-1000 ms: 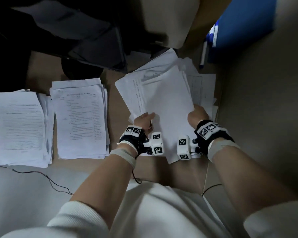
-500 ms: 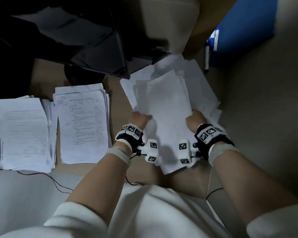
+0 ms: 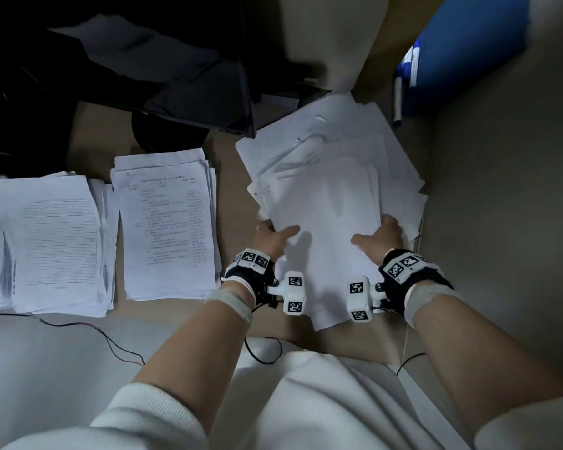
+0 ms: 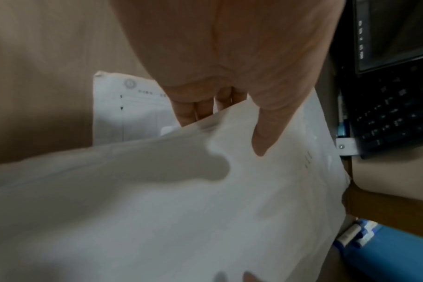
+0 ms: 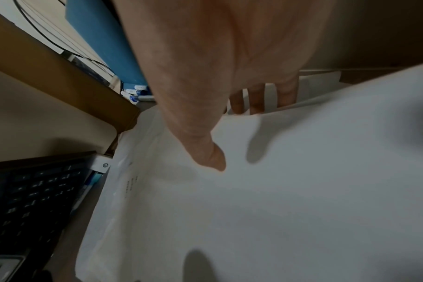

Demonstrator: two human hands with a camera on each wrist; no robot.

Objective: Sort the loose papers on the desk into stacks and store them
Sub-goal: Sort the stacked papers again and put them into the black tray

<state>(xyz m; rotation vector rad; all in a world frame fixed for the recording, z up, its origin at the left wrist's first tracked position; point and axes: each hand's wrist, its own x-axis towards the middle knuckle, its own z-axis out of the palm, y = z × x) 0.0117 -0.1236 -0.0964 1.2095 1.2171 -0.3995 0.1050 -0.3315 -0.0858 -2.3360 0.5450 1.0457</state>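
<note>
- Left hand (image 3: 273, 237) gripping the left edge of a loose bundle of white papers (image 3: 325, 228): thumb (image 4: 266, 131) pressed flat on the top sheet, fingers (image 4: 193, 112) tucked underneath.
- Right hand (image 3: 379, 237) gripping the right edge of the same bundle in mirror fashion, thumb (image 5: 210, 152) on top, fingers (image 5: 256, 99) curled below the sheets.
- Bundle held between the two hands, over the right part of the brown desk (image 3: 228, 157), near edge reaching toward the body.
- More loose sheets (image 3: 355, 131) fanned out untidily beneath and beyond the bundle, spreading to the far right corner of the desk.
- Neat stack of printed pages (image 3: 166, 222) lying flat on the desk, just left of the left hand.
- Second, rougher stack (image 3: 56, 238) further left, just beside the first, top sheet printed with ruled lines.
- Black-and-white marker bands and white camera units (image 3: 294, 292) strapped at both wrists.
- Dark monitor (image 3: 192, 102) at the far side, its round base (image 3: 166, 138) resting on the desk beyond the neat stack.
- Dark keyboard (image 5: 29, 200) seen in both wrist views, beyond the far edge of the papers.
- Blue box (image 3: 468, 50) at the far right, with marker pens (image 3: 398, 99) next to it.
- Thin cables (image 3: 104, 336) trailing across the pale near surface on the left.
- White sleeves (image 3: 150, 414) at the near edge of the head view.
</note>
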